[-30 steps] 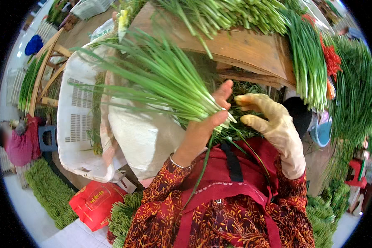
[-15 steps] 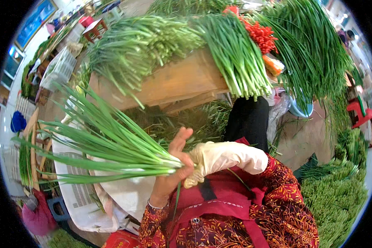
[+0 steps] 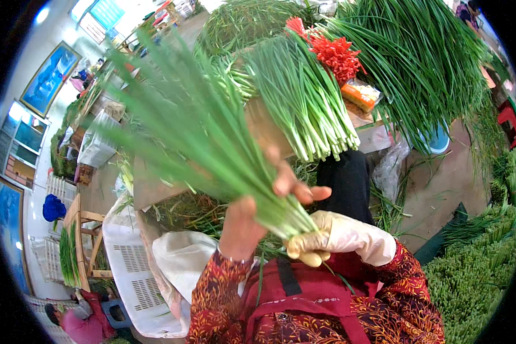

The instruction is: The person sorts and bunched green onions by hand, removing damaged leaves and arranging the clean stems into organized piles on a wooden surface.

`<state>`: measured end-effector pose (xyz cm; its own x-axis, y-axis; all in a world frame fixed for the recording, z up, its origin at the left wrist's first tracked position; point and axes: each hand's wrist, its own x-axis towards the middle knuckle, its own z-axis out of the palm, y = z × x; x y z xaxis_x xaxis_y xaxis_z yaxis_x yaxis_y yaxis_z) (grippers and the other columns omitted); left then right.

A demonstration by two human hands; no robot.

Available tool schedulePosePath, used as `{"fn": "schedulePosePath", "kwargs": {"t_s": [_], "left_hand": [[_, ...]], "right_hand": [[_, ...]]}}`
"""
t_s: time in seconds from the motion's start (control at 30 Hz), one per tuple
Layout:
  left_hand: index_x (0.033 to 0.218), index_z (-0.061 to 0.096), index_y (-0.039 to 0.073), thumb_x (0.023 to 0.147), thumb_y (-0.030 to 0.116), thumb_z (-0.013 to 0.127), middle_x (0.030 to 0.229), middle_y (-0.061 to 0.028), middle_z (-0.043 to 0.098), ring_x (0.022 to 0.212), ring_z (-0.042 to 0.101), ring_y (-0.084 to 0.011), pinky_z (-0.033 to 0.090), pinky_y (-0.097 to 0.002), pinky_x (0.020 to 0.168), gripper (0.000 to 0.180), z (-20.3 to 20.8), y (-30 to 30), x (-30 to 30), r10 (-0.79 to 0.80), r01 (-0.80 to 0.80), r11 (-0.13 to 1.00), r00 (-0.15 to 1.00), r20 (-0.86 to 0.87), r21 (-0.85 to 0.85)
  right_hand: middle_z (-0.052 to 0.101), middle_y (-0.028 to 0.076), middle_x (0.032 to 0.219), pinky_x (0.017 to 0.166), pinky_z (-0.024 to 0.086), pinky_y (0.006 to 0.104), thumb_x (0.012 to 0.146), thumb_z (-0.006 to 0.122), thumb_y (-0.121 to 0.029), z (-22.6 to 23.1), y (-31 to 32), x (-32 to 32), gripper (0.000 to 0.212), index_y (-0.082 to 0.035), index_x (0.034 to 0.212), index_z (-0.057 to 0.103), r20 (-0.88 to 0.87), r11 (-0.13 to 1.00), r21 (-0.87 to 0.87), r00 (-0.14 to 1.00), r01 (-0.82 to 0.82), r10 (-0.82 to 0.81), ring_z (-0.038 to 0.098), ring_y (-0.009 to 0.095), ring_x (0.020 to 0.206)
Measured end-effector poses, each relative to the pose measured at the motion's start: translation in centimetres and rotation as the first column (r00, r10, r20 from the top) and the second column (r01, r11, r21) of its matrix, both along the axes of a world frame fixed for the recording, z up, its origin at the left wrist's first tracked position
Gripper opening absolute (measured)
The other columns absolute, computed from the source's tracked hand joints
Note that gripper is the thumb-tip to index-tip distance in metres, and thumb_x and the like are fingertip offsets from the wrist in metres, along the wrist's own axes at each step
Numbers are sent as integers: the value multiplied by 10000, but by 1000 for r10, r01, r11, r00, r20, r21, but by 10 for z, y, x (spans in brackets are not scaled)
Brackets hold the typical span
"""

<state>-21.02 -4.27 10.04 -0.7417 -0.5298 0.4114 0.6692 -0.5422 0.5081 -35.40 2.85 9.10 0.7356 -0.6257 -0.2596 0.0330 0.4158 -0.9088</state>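
Observation:
A loose bunch of garlic chives is in both my hands, its green leaves fanned up and to the left, blurred by motion. My left hand, bare, wraps round the bunch above the pale stem ends, with its fingers coming over the far side. My right hand, in a cream rubber glove, closes on the pale stem ends at the lower right. On the wooden table ahead lies a neat row of trimmed chives, stems toward me. Another pile of chives lies partly hidden behind the held leaves.
Red ties and an orange packet sit beside a tall heap of long chives. A white plastic crate with a white sack stands at my left. Stacked chives fill the right, near a blue basin.
The bunch has swung from pointing left to pointing up and left, moving a little to the right. My gloved hand has moved right and down onto the stem ends. The view has shifted.

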Motion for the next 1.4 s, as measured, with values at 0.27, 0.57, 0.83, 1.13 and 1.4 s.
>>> {"fn": "schedulePosePath", "kwargs": {"t_s": [0.27,0.57,0.83,1.13,1.4], "left_hand": [[947,481,97,835,191,527,694,50,469,609,460,-70,424,-260,601,154,31,-152,-66,356,-380,914,919,168,142],[893,463,43,797,129,564,641,19,436,529,405,-97,369,-247,510,164,-24,-257,-106,265,-344,922,894,362,176],[1096,412,-78,739,354,597,1040,-230,497,946,509,-305,403,-380,828,590,-26,-246,-118,789,-364,566,-20,613,-740],[1165,466,117,843,340,440,1268,-62,401,1223,290,-226,173,-388,1021,393,-2,-161,-90,916,-1,-258,318,-245,-966],[1002,576,178,882,233,301,1152,9,512,1189,346,-192,89,-401,1027,305,-41,-135,-79,880,259,-185,473,-43,-948]], "right_hand": [[451,32,466,373,288,215,820,521,-322,-23,-34,-30,277,-57,741,527,88,814,263,827,518,-555,345,74,357],[510,65,568,421,400,257,840,490,-337,-38,-60,-33,305,-34,860,517,314,704,458,642,543,-700,352,88,353],[556,68,570,394,355,205,872,426,-348,-52,-59,-25,309,-51,851,512,212,662,456,650,594,-729,405,82,379],[543,67,564,428,384,223,858,461,-343,-48,-60,-27,299,-50,835,515,187,632,418,619,653,-763,377,83,370],[613,97,794,505,435,213,871,399,-349,-70,-21,-35,357,-47,1020,519,348,840,473,819,266,-456,518,107,528]]}}
